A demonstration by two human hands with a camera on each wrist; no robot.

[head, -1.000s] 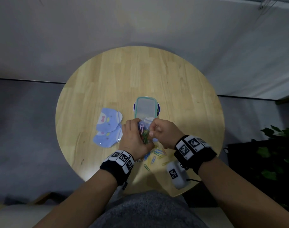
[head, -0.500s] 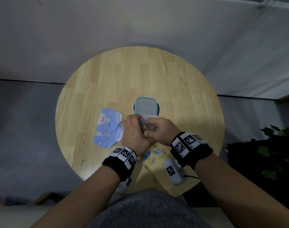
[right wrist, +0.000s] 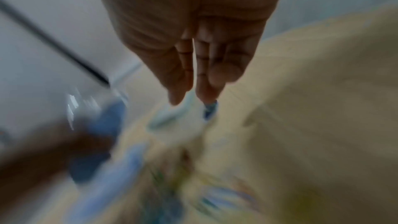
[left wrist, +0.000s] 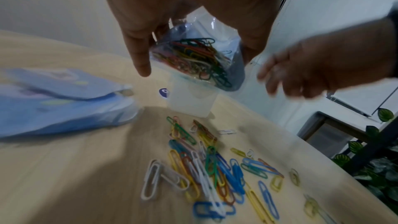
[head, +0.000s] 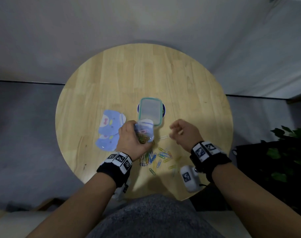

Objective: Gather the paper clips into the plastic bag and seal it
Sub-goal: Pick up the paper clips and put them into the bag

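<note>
**light clips, limp bag, blurred right hand**

nearest, loose coloured wire paper clips (head: 157, 158) lie scattered on the round pale wooden table (head: 112, 74); they look light, slippery and thin, best pinched a few at a time. above them the left hand (head: 130, 138) grips a small clear plastic bag (head: 144, 133), part-filled, limp and crinkly, best held by its sides below the mouth. the right hand (head: 184, 133) hangs apart, fingers loosely extended, holding nothing i can see; its wrist view is blurred. beyond sits a clear green-rimmed lidded plastic box (head: 150, 111). the bag's seal strip is hard to make out.
</note>
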